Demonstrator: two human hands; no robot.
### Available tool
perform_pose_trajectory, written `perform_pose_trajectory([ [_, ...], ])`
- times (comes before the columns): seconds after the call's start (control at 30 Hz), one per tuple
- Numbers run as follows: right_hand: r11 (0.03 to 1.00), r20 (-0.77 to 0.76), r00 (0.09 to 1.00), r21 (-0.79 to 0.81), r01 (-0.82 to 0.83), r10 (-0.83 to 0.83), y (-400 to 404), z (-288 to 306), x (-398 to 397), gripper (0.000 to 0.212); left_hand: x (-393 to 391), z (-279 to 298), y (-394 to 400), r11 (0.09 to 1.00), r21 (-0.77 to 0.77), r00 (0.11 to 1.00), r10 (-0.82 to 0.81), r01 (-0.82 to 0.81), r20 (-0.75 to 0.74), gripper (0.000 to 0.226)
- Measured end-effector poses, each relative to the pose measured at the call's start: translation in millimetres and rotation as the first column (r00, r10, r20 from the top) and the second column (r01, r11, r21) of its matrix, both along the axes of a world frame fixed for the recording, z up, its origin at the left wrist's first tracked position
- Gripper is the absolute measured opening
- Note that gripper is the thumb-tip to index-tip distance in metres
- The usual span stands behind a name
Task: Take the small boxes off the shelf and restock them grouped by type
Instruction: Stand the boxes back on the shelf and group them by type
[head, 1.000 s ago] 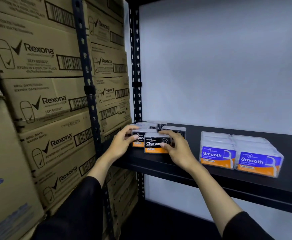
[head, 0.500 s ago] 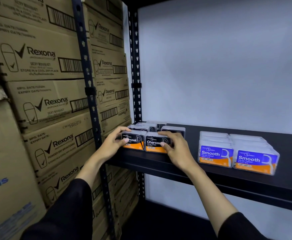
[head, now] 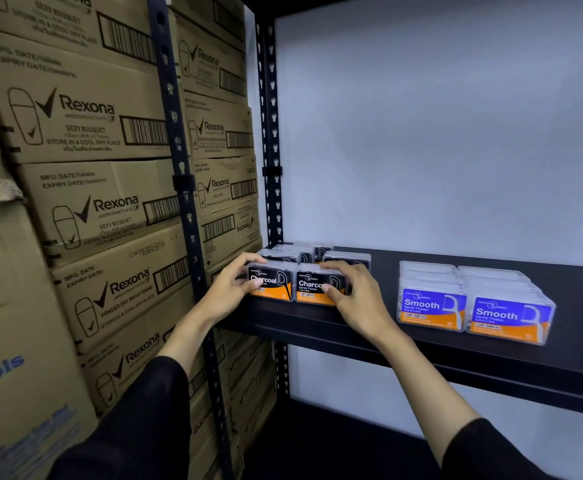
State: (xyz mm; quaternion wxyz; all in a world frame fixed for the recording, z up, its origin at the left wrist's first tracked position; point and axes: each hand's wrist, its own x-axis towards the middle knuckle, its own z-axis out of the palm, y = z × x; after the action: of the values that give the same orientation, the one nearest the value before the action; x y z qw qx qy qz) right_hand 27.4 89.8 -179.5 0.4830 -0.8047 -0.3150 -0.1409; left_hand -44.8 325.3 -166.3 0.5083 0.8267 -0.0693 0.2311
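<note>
Head view showed left hand (head: 229, 292) and right hand (head: 352, 294), fingers curled round two front Charcoal boxes (head: 295, 284) at the shelf (head: 404, 344) left end, apparently squaring them; next likely needs aligning the row.

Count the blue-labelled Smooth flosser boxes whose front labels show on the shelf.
2 labels show: left blue-labelled clear plastic Smooth box and right one, side by side at the black metal shelf front. More clear boxes sit behind them, count unclear.
</note>
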Motion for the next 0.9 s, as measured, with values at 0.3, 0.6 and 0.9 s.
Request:
perform_pose_trajectory([
  [0.3,0.994,-0.045,0.997,0.085,0.072,-0.068,-5,4,-10,0.029,7,-3,-11,1.000,-0.006,1.000,-0.022,0.022,-0.014,0.032],
  [0.6,0.997,-0.025,0.998,0.051,0.055,-0.053,-5,4,-10,0.031,8,-5,-13,1.000,-0.007,1.000,-0.013,0.013,0.008,0.033],
  [0.9,0.996,0.011,0.998,0.074,0.058,-0.059,-3,5,-8,0.031,11,-13,-10,0.995,0.023,0.992,0.093,-0.095,0.084,0.036],
])
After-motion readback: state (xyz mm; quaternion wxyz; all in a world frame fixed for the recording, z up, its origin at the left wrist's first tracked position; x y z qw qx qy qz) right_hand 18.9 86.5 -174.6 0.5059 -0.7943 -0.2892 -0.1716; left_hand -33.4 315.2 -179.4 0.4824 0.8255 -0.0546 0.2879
